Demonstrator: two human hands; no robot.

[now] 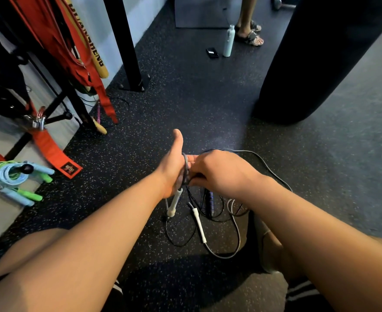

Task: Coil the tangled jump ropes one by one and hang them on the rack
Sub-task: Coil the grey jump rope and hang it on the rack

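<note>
Several turns of grey rope [185, 170] wound round the left hand [173, 167], across palm and back, above the middle of the floor [185, 97]. Held that hand flat and on edge, thumb straight up, fingers stretched toward the right and mostly hidden behind the right hand [217, 171]. Pinched the rope against the left palm with the right hand, knuckles up, fingers curled under, tips out of sight. One white handle [174, 204] dangling just below the left wrist; touching the floor or not, could not tell.

Directly beneath both hands, a tangle [235, 221] of dark and pale cords on the floor, with a second white handle [199, 224] lying flat in it and a purple grip [209, 201] just beside that. Beyond the right hand, a dark cord in a wide arc over the floor; part of the same rope or not, could not tell.

Along the floor's left edge, a black rack [57, 91] draped with red bands [57, 41]. Lower on it, blue and green ropes [16, 176] coiled over a peg. Near the far edge, a pale bottle [228, 40] upright, a phone [212, 52] just beside it, and another person's sandalled feet [250, 34] close behind. At the right, a black punching bag [320, 52], well apart from the hands.
</note>
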